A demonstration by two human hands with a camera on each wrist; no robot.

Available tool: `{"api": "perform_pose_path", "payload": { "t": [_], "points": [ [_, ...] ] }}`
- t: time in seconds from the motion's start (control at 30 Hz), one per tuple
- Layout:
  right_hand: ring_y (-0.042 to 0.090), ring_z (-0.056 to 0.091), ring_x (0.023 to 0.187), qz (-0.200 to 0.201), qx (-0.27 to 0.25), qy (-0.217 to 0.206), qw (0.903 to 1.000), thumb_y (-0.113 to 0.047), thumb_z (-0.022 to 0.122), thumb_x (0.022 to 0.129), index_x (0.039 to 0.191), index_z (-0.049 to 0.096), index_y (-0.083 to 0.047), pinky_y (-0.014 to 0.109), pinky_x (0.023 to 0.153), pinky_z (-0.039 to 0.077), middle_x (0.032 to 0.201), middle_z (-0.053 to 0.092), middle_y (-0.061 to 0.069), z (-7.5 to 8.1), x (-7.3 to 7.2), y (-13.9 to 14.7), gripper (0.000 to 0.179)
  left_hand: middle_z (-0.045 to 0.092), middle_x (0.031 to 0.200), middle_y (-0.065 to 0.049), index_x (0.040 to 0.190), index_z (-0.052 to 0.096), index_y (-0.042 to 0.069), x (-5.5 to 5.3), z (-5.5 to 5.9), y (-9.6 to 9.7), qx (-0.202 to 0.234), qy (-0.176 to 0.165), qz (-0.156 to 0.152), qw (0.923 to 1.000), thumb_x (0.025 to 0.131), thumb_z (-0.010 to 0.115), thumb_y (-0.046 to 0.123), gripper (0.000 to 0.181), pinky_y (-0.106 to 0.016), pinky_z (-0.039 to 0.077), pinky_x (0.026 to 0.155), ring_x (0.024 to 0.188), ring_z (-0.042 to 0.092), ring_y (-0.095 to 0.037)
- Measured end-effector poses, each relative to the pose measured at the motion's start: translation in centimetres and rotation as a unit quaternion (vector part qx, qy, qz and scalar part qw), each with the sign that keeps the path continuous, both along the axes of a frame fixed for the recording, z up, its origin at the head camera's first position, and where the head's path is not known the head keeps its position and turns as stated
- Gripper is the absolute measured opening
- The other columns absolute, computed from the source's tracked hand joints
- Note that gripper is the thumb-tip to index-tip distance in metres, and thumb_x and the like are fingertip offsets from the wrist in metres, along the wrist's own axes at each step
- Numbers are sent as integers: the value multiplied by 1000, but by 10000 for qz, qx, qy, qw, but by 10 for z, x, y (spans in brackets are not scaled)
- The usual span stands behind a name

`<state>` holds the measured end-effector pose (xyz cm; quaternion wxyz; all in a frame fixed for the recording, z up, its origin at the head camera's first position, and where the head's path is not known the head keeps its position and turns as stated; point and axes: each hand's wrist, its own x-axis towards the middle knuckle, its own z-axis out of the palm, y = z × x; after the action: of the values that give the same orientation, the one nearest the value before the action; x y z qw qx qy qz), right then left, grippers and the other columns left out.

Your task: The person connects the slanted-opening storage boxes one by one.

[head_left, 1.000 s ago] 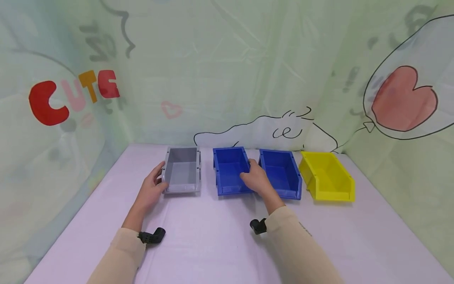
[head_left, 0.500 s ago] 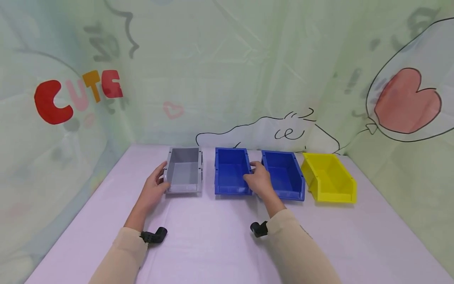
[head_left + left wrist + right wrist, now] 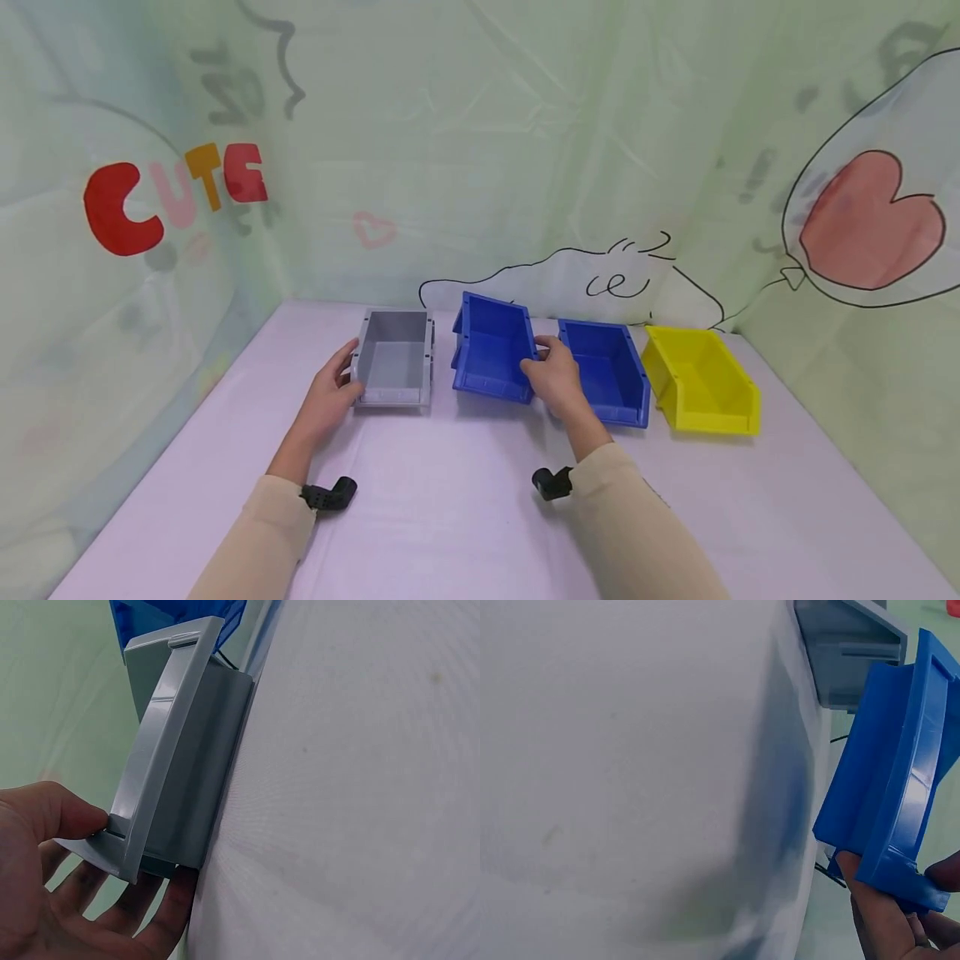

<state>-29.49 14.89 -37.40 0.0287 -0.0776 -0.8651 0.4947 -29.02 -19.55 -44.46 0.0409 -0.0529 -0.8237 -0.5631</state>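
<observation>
My left hand (image 3: 330,398) grips the left side wall of a grey plastic storage bin (image 3: 392,360), which sits on the table. In the left wrist view the thumb lies over the grey bin's (image 3: 176,742) rim, with the fingers against its outer side. My right hand (image 3: 557,377) pinches the right wall of a blue storage bin (image 3: 495,350), thumb inside and fingers outside. This blue bin (image 3: 889,772) is tilted and raised off the table; a shadow shows beneath it in the right wrist view. The grey bin stands just to its left.
A second blue bin (image 3: 603,375) stands right behind my right hand, partly hidden by it. Beside it, a yellow bin (image 3: 703,379) stands at the right end of the row. A printed curtain (image 3: 480,167) closes off the back and sides of the white table (image 3: 442,517).
My right hand has lifted the left blue bin off the table and tilted it, its left side higher. The left hand keeps its grip on the grey bin. The head view has shifted slightly.
</observation>
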Motion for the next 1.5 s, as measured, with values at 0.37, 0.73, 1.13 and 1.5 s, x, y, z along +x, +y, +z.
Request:
{"api": "perform_pose_path", "payload": {
  "t": [0.37, 0.73, 1.13, 1.5],
  "points": [
    [37, 65, 116, 118, -560, 73, 9983, -7, 58, 93, 154, 44, -4, 42, 82, 65, 137, 57, 23, 7, 0, -10, 62, 23, 171, -20, 167, 22, 18, 0, -1, -2, 43, 7, -46, 10000, 94, 50, 0, 81, -53, 30, 126, 154, 30, -45],
    [38, 66, 115, 270, -531, 161, 9981, -7, 58, 93, 153, 44, -3, 44, 83, 65, 137, 58, 24, 6, -2, -18, 62, 22, 172, -17, 167, 21, 21, 2, 0, -1, -34, -103, 30, 9999, 94, 51, 2, 81, -53, 29, 127, 155, 28, -43],
    [38, 63, 122, 362, -426, 132, 9984, -9, 58, 95, 155, 42, -4, 47, 89, 64, 143, 56, 24, 5, -4, -22, 62, 21, 172, -17, 167, 21, 22, 2, 0, -1, 2, -102, 41, 9999, 94, 50, 3, 80, -54, 29, 126, 155, 28, -44],
    [38, 62, 123, 370, 4, 233, 9990, -7, 58, 95, 155, 43, -2, 46, 93, 62, 143, 56, 25, 9, -11, -23, 61, 21, 172, -17, 167, 21, 23, 1, 0, 0, 34, -139, 22, 9999, 93, 49, 3, 82, -55, 27, 127, 156, 26, -44]
  ]
}}
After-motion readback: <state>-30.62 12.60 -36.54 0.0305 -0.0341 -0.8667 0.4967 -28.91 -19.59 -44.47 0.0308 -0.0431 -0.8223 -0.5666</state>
